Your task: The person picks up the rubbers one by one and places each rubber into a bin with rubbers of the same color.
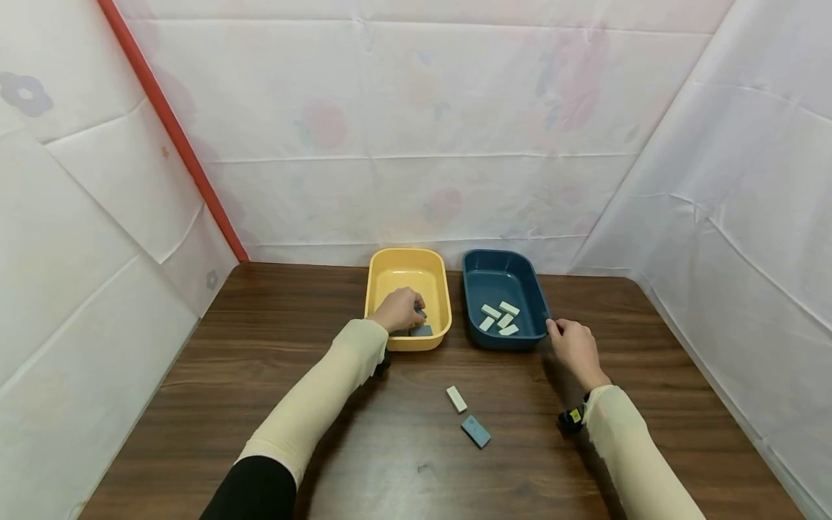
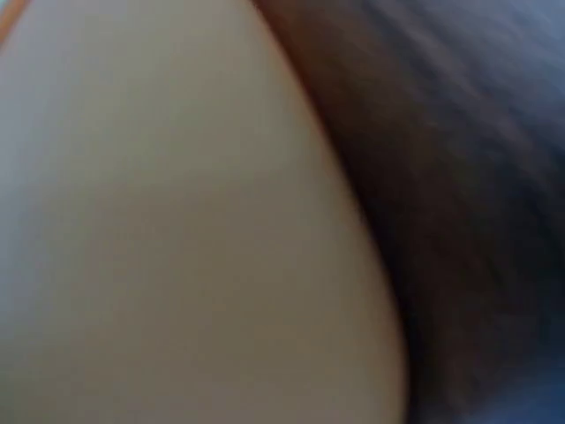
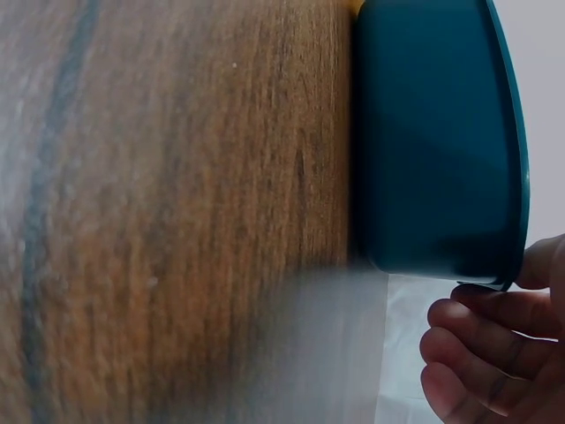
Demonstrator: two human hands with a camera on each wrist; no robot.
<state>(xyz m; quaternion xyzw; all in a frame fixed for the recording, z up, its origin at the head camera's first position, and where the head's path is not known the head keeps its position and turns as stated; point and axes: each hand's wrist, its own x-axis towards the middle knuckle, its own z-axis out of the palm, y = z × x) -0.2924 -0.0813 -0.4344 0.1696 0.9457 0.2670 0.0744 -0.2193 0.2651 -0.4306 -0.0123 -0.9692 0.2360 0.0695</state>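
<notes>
My left hand (image 1: 399, 309) reaches into the yellow bin (image 1: 445, 300), fingers curled about a small grey-blue block (image 1: 420, 313). Beneath it, another grey-blue block (image 1: 421, 331) lies on the bin floor, and the hand covers part of that area. At the near right corner of the dark blue bin (image 1: 477, 282), my right hand (image 1: 575, 350) pinches the rim between thumb and forefinger, as the right wrist view also shows. Several cream-white blocks (image 1: 505, 321) lie inside the blue bin. The left wrist view is blurred and mostly filled by the bin's pale yellow wall (image 2: 194, 221).
On the brown wooden table (image 1: 273, 325), a white block (image 1: 456, 399) and a grey-blue block (image 1: 476, 432) lie in front of the bins. Pale patterned sheets (image 1: 416, 130) hang behind and at both sides. A red strip (image 1: 175, 133) runs up the left corner.
</notes>
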